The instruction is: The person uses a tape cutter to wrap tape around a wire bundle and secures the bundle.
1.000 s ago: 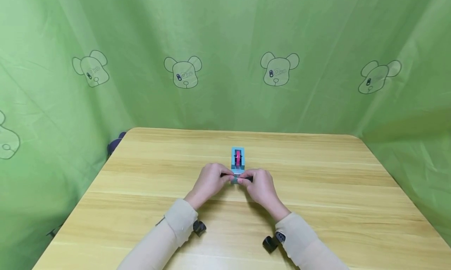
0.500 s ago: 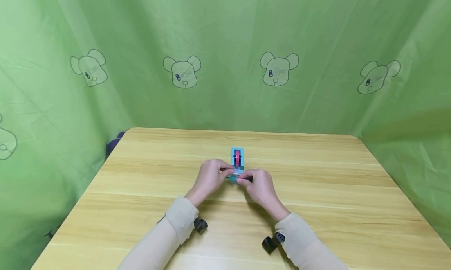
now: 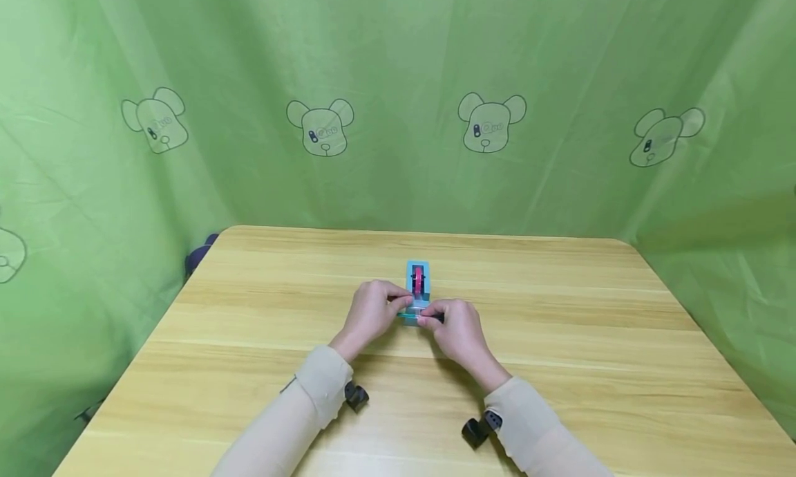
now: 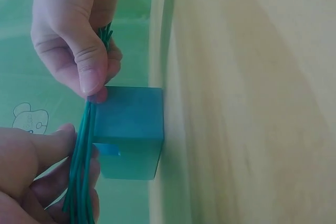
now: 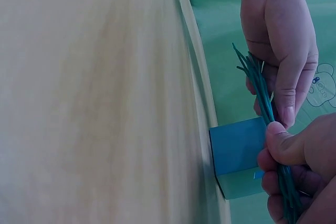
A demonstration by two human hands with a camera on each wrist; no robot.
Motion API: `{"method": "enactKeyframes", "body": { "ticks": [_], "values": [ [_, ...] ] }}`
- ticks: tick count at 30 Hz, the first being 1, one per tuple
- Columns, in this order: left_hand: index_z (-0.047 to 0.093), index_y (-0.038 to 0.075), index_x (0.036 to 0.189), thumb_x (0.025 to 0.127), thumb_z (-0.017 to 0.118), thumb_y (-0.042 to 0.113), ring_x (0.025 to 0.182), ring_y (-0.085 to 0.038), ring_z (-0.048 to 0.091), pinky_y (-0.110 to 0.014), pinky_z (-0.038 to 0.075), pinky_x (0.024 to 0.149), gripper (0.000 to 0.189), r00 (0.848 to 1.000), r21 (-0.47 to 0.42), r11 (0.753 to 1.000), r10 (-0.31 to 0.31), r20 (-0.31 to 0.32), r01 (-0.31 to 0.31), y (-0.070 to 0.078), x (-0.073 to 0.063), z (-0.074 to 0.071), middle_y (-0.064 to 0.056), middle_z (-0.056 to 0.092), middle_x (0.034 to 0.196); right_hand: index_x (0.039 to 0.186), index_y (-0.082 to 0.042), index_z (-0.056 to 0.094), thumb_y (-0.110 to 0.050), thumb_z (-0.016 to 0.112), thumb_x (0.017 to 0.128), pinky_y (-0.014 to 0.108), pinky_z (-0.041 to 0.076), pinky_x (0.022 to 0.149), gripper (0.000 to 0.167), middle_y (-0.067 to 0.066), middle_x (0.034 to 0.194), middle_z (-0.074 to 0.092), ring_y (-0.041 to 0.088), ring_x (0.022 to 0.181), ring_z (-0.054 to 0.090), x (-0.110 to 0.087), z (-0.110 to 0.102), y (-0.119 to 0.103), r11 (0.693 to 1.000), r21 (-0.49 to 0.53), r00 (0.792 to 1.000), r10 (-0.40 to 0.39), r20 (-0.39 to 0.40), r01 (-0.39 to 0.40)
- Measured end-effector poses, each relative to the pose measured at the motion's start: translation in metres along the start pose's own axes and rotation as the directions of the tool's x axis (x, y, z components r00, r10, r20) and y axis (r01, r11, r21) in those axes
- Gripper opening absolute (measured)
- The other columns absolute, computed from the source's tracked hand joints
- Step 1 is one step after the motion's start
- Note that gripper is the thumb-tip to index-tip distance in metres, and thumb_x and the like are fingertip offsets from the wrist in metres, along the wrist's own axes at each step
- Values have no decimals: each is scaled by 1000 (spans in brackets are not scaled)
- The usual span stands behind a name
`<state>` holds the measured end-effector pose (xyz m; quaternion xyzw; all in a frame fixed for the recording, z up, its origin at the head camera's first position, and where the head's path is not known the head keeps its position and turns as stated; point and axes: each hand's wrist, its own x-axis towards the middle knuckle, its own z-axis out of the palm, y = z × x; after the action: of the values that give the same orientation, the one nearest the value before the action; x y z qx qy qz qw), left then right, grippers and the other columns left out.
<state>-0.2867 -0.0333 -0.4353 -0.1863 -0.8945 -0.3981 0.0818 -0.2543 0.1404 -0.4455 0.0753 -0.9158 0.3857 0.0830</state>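
A blue tape dispenser [image 4: 128, 113] with a pink roll [image 3: 418, 281] stands on the table. At its near end, my right hand [image 3: 460, 328] pinches a bundle of thin green strands [image 5: 260, 85] between thumb and fingers. The strands lie crosswise, their loose end reaching left past my left fingers. My left hand [image 3: 370, 314] is just beyond that loose end, beside the dispenser. Its thumb [image 5: 287, 111] and fingers are bent, tips close together near the bundle. Whether clear tape lies between those tips is too faint to see.
The wooden table [image 3: 591, 339] spreads to both sides and toward me. Green curtain [image 3: 398, 48] with bear-head drawings hangs behind it. A black wrist camera [image 3: 475, 432] sits by my right sleeve, and another black camera [image 3: 356, 397] by my left. Something purple [image 3: 197, 252] shows past the left edge.
My left hand has let go of the bundle's left end and moved slightly up and away, toward the dispenser. That green end now shows. My right hand keeps its grip in nearly the same place.
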Motion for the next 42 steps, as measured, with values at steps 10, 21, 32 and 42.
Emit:
{"method": "enactKeyframes", "body": {
  "ticks": [10,21,32,42],
  "values": [
    [81,16,96,90,73,23,88,-11,68,-29,53,76,11,998,-3,999,-45,41,45,-3,-1,5,1,75,95,81,-8,77,-13,80,84,42,53,79,7,-1,84,74,17,83,66,0,1,2,1000,0,1000,-10,-4,10],
    [81,16,94,91,73,23,87,-10,68,-28,53,77,11,997,14,999,-45,56,45,-2,1,5,2,75,95,78,-13,76,-11,80,84,41,52,78,7,-3,80,72,16,80,65,0,1,2,1000,-1,1000,-5,6,5],
    [81,17,93,90,73,22,89,-11,69,-29,54,79,10,997,-17,998,-51,61,53,-4,1,5,2,75,94,74,-15,75,-11,80,84,38,47,73,12,-6,76,70,15,74,59,0,2,3,1000,-9,1000,-2,13,2],
    [81,18,94,90,74,25,92,-13,69,-31,54,81,11,994,-25,997,-78,71,80,-5,2,7,3,75,95,71,-16,73,-11,80,84,36,45,70,15,-7,72,68,15,70,56,1,3,5,1000,-22,1000,3,15,-2]
  ]
}}
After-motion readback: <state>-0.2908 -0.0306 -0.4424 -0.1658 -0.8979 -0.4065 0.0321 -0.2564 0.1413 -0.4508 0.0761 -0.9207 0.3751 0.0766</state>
